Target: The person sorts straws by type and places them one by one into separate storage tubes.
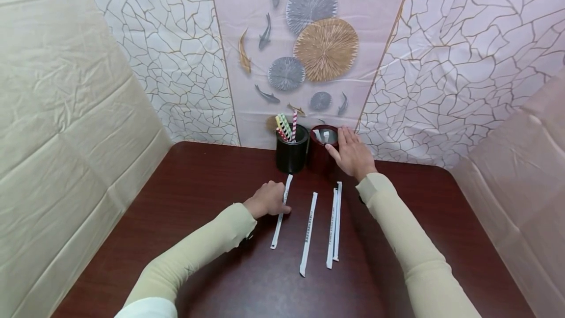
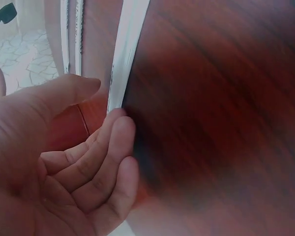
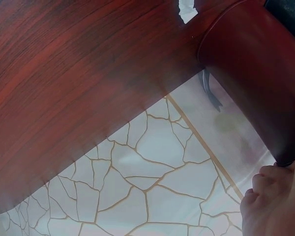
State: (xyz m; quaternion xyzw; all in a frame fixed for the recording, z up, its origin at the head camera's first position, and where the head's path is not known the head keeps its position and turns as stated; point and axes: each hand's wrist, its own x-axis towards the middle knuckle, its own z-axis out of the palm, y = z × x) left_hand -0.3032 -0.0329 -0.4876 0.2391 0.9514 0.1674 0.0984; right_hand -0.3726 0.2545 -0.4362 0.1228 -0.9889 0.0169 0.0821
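My left hand (image 1: 267, 199) reaches over a paper-wrapped straw (image 1: 278, 232) on the table, its fingers loosely bent at the wrapper. In the left wrist view the thumb stands apart from the fingertips, and the wrapped straw (image 2: 124, 54) runs up from behind them. At the back, my right hand (image 1: 355, 153) holds the dark red cup (image 1: 321, 158) by its rim, thumb at the front and fingers along the right side. White wrapper ends (image 1: 326, 136) show inside this cup. The right wrist view catches bent fingers (image 3: 268, 184) at the red cup's (image 3: 250, 64) rim.
A black cup (image 1: 291, 157) with several striped straws (image 1: 294, 124) stands left of the red cup. To the right of my left hand lie a wrapped straw (image 1: 309, 234) and two more side by side (image 1: 331, 229). A patterned backdrop (image 1: 185, 63) rises behind the brown table (image 1: 212, 180).
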